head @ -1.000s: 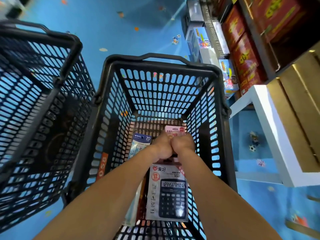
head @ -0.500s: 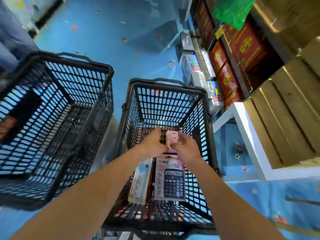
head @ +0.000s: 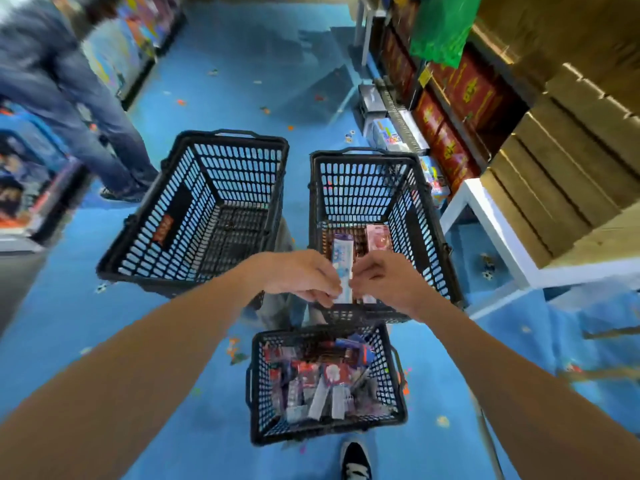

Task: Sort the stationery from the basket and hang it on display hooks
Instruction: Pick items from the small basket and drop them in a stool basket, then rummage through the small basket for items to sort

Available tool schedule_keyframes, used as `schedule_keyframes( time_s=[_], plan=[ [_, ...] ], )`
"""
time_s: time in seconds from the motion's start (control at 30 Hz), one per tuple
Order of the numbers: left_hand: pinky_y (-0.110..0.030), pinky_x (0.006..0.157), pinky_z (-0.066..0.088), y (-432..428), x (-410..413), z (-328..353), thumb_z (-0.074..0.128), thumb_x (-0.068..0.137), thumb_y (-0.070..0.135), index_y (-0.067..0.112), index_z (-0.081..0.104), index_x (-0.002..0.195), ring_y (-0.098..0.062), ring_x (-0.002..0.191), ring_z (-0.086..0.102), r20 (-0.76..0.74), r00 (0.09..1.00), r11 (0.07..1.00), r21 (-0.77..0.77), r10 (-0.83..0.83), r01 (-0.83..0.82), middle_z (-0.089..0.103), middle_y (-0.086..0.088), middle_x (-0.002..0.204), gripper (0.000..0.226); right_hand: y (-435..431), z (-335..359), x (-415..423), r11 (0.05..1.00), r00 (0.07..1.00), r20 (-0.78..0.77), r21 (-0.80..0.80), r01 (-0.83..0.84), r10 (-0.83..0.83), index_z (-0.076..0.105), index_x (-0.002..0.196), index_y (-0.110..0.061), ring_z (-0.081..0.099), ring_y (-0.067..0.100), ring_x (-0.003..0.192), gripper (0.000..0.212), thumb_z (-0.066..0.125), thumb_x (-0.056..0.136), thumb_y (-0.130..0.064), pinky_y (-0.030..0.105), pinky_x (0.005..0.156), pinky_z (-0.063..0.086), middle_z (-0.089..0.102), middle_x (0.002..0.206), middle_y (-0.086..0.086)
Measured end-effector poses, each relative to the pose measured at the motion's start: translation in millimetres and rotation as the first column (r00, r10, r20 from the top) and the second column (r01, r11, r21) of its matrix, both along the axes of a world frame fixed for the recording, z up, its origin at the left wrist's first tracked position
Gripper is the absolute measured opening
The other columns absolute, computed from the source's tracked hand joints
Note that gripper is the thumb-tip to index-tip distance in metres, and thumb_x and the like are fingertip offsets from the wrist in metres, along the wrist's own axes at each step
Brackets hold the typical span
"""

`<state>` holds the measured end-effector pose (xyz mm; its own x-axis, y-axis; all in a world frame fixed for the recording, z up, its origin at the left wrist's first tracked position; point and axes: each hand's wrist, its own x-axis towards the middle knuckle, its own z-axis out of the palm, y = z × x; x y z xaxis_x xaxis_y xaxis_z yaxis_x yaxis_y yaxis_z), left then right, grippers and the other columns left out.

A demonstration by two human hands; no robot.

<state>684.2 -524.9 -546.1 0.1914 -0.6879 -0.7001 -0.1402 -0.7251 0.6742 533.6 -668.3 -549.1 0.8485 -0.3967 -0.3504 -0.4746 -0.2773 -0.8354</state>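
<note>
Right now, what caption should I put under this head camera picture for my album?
Left hand holds a blue-white pack, right hand a pink pack, above the right black basket.

Three baskets, I count: left basket, far basket, near basket. Two packs between my left hand and right hand: blue pack, pink pack.

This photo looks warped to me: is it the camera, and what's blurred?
Head view: wide-angle distortion splays the left black plastic mesh basket outward; head view: the passer-by in blue jeans is motion-blurred, while the blue-and-white packet looks sharper.
</note>
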Motion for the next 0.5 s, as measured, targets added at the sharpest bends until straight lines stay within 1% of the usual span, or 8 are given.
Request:
schedule_keyframes(
  time_s=[0.07, 0.13, 0.2, 0.27, 0.33, 0.4, 0.43, 0.5],
  plan=[
    [-0.028, 0.092, 0.055, 20.7, -11.2, 0.6, 0.065, 0.102, 0.024, 0.008, 0.069, 0.113, -0.017, 0.106, 0.074, -0.032, 0.991, 0.985, 0.116, -0.127, 0.130, 0.077, -0.009, 0.111, 0.020, 21.7, -1.7, -15.5, 0.995, 0.994, -0.068, 0.064, -0.082, 0.086, 0.066, 0.100, 0.007, 0.069, 0.021, 0.066, 0.020, 0.078, 0.084, 0.001, 0.031, 0.065, 0.056, 0.071, 0.078, 0.021],
    [-0.030, 0.095, 0.054, 39.2, -23.5, -11.8, 0.065, 0.102, 0.026, 0.010, 0.067, 0.113, -0.019, 0.106, 0.074, -0.072, 0.978, 0.954, 0.218, -0.195, 0.206, 0.075, -0.009, 0.116, 0.019, 42.5, -12.6, -28.0, 0.976, 0.966, -0.170, 0.129, -0.173, 0.194, 0.067, 0.102, 0.009, 0.069, 0.023, 0.069, 0.018, 0.074, 0.088, 0.002, 0.026, 0.062, 0.054, 0.070, 0.083, 0.024],
    [-0.031, 0.096, 0.055, 56.5, -36.7, -33.9, 0.066, 0.101, 0.027, 0.009, 0.066, 0.117, -0.020, 0.107, 0.073, -0.058, 0.973, 0.929, 0.291, -0.223, 0.230, 0.075, -0.008, 0.117, 0.024, 61.4, -35.7, -39.2, 0.949, 0.909, -0.277, 0.151, -0.278, 0.311, 0.071, 0.103, 0.007, 0.067, 0.024, 0.075, 0.016, 0.073, 0.089, -0.002, 0.028, 0.067, 0.052, 0.071, 0.087, 0.018],
    [-0.025, 0.081, 0.055, 69.5, -48.1, -64.3, 0.068, 0.099, 0.028, 0.008, 0.067, 0.118, -0.017, 0.098, 0.072, -0.001, 0.973, 0.921, 0.320, -0.232, 0.221, 0.073, -0.003, 0.107, 0.027, 75.8, -68.5, -50.3, 0.927, 0.863, -0.340, 0.169, -0.335, 0.373, 0.074, 0.100, 0.001, 0.065, 0.023, 0.077, 0.016, 0.075, 0.088, -0.009, 0.031, 0.073, 0.053, 0.072, 0.088, 0.016],
    [-0.022, 0.069, 0.049, 79.6, -58.0, -104.0, 0.071, 0.095, 0.029, 0.009, 0.071, 0.105, -0.015, 0.083, 0.067, 0.069, 0.976, 0.930, 0.324, -0.207, 0.174, 0.070, -0.002, 0.091, 0.023, 88.0, -111.0, -59.7, 0.927, 0.844, -0.384, 0.144, -0.345, 0.374, 0.079, 0.087, -0.012, 0.068, 0.024, 0.077, 0.012, 0.078, 0.083, -0.024, 0.033, 0.076, 0.058, 0.072, 0.083, 0.012],
    [-0.026, 0.065, 0.044, 86.6, -69.1, -151.2, 0.071, 0.092, 0.030, 0.013, 0.066, 0.079, -0.020, 0.075, 0.059, 0.154, 0.969, 0.934, 0.331, -0.195, 0.135, 0.063, -0.004, 0.079, 0.022, 95.4, -164.5, -68.9, 0.944, 0.844, -0.425, 0.122, -0.306, 0.328, 0.074, 0.072, -0.019, 0.067, 0.024, 0.075, 0.018, 0.074, 0.071, -0.037, 0.043, 0.081, 0.060, 0.067, 0.075, 0.006],
    [-0.028, 0.064, 0.041, 89.8, -75.5, -177.0, 0.069, 0.092, 0.030, 0.015, 0.060, 0.071, -0.022, 0.074, 0.055, 0.206, 0.959, 0.931, 0.345, -0.197, 0.117, 0.059, -0.005, 0.075, 0.028, 99.4, -189.1, -72.8, 0.951, 0.840, -0.447, 0.114, -0.288, 0.308, 0.071, 0.075, -0.019, 0.064, 0.023, 0.077, 0.017, 0.072, 0.073, -0.036, 0.044, 0.084, 0.059, 0.066, 0.078, 0.005],
    [-0.032, 0.059, 0.040, 96.1, -91.2, -228.9, 0.062, 0.095, 0.027, 0.010, 0.054, 0.070, -0.024, 0.072, 0.052, 0.283, 0.941, 0.928, 0.364, -0.188, 0.076, 0.054, -0.012, 0.074, 0.031, 106.7, -241.3, -83.1, 0.950, 0.815, -0.498, 0.066, -0.306, 0.297, 0.069, 0.088, -0.017, 0.062, 0.023, 0.087, 0.011, 0.066, 0.089, -0.027, 0.036, 0.090, 0.056, 0.067, 0.091, 0.006]
  ],
)
